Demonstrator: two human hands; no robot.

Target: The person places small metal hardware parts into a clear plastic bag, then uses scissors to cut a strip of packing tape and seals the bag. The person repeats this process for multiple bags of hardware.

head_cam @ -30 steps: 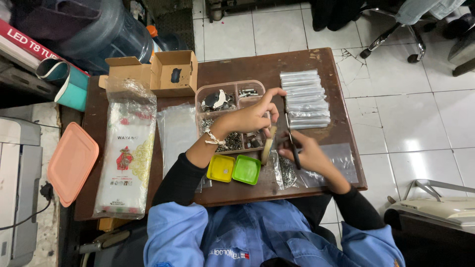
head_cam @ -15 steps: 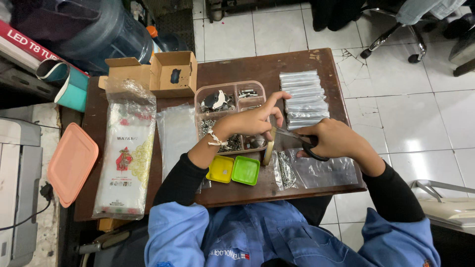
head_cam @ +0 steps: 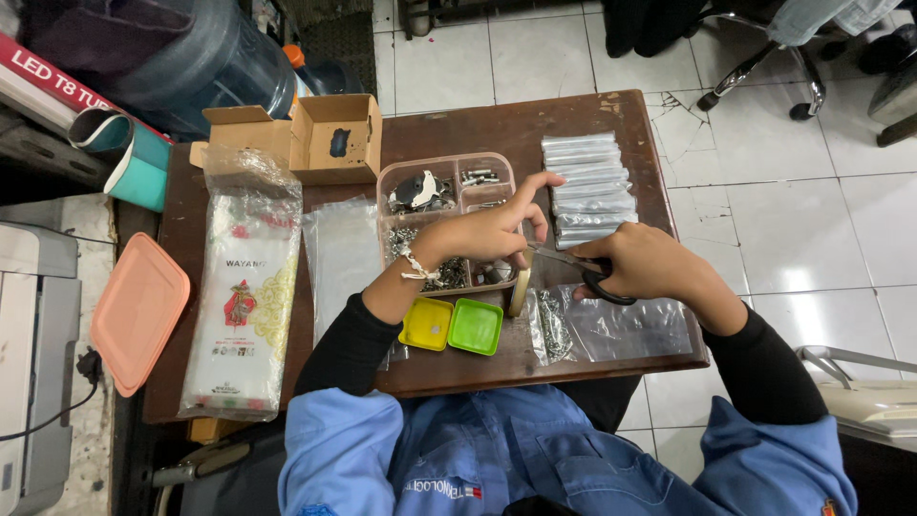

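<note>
Two Hands Snipping Tape Over a Parts Tray

Two hands are working at a brown table (head_cam: 611, 110). It is the biggest thing here, and everything is sitting on it.

On the left, a big plastic bag with printing (head_cam: 244, 287) is lying flat. At the far left, an open cardboard box (head_cam: 334, 139) is standing. At the far right, a stack of small clear packets (head_cam: 587, 191) is resting. In the middle, a clear parts tray (head_cam: 439, 196) is holding little metal bits. Near the person, a clear bag with screws (head_cam: 611, 330) is lying on the right. Beside it a yellow lid (head_cam: 425, 325) and a green lid (head_cam: 476, 328) are sitting, touching each other.

The left hand (head_cam: 487, 229) is hovering over the tray. Its fingers are pinching the loose end of tape coming from the tape roll (head_cam: 519, 291), which is standing on edge just near the tray.

The right hand (head_cam: 645, 260) is closed around the black handles of the scissors (head_cam: 578, 263). The blades are pointing left, right up to the left fingers. I cannot tell if the blades are shut.

It looks like the cutting step. Next, the blades need to squeeze across the tape while the left fingers are keeping it tight and staying clear.
</note>
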